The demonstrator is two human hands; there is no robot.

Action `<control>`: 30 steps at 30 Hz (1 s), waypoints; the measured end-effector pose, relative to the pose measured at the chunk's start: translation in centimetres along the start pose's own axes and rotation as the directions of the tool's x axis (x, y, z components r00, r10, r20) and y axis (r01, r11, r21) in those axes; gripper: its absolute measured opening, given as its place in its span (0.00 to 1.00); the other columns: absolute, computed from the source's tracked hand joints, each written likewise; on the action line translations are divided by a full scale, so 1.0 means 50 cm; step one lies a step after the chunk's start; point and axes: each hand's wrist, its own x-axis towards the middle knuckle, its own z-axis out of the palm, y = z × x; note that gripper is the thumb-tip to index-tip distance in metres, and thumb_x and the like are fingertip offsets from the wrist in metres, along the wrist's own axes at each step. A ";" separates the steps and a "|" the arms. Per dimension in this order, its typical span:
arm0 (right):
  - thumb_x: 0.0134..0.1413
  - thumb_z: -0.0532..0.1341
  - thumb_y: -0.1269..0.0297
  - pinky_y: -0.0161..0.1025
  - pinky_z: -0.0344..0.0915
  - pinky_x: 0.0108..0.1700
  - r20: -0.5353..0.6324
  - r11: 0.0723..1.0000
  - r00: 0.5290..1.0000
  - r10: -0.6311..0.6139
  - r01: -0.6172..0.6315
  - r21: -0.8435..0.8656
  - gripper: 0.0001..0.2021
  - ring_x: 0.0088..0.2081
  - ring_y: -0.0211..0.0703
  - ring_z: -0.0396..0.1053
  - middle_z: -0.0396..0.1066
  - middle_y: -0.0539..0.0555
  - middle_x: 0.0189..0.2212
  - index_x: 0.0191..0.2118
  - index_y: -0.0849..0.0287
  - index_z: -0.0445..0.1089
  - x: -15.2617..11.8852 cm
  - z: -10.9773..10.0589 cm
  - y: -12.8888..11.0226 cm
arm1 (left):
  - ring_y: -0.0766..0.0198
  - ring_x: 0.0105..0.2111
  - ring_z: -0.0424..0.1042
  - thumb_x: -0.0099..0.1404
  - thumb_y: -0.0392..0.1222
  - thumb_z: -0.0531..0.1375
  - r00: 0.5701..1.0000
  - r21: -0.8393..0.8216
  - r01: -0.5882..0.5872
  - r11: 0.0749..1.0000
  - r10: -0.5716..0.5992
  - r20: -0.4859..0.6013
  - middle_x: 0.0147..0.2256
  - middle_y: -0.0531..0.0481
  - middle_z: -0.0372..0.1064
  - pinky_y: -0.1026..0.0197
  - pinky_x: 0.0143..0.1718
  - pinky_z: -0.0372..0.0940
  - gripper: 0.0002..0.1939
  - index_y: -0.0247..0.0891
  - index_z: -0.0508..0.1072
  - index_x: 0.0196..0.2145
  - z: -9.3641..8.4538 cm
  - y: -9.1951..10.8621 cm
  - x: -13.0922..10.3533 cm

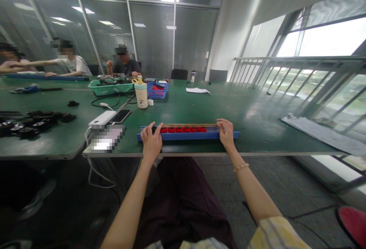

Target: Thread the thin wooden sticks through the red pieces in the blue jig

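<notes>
A long blue channel-shaped holder [188, 136] lies at the table's front edge, a row of red pieces [183, 130] set in its middle. Along its far side run thin golden strips [190, 125], stretching from one hand to the other. My left hand [152, 140] rests over the holder's left end, its fingertips closed at the strips' left end, beside a small dark piece. At the right end, my right hand [226, 133] pinches the strips between thumb and fingers. Exactly how the fingertips grip is too small to see.
Left of the holder are a white power bank [102, 119], a phone [121, 116] and a cup [141, 96]. Green [111, 88] and blue baskets [157, 93] stand behind. A clipboard [323, 129] lies right; black parts [31, 123] cover the left table. Several people sit far left.
</notes>
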 end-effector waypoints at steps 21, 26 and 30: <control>0.65 0.51 0.53 0.49 0.56 0.54 -0.043 0.979 0.997 0.062 -0.070 -0.194 0.17 0.50 0.51 0.63 0.68 0.59 0.46 0.42 0.54 0.74 -0.006 0.012 0.003 | 0.47 0.57 0.54 0.69 0.38 0.50 1.000 -0.005 -0.004 1.000 0.004 -0.019 0.62 0.45 0.56 0.40 0.60 0.55 0.23 0.50 0.67 0.60 0.000 -0.001 0.000; 0.66 0.48 0.55 0.46 0.55 0.54 0.007 0.965 0.998 0.069 -0.065 -0.254 0.18 0.50 0.49 0.63 0.69 0.59 0.46 0.47 0.55 0.73 -0.002 0.013 -0.005 | 0.47 0.57 0.54 0.69 0.38 0.50 1.000 0.007 -0.008 1.000 0.008 -0.018 0.62 0.44 0.56 0.40 0.59 0.55 0.24 0.51 0.67 0.60 0.000 -0.001 0.001; 0.68 0.45 0.56 0.45 0.53 0.52 0.092 0.933 0.993 0.080 -0.042 -0.358 0.21 0.47 0.50 0.63 0.71 0.59 0.43 0.44 0.56 0.74 -0.003 0.014 -0.010 | 0.46 0.57 0.54 0.69 0.38 0.50 1.000 0.005 -0.009 1.000 0.009 -0.011 0.62 0.43 0.56 0.39 0.58 0.56 0.23 0.50 0.67 0.60 -0.001 0.001 0.003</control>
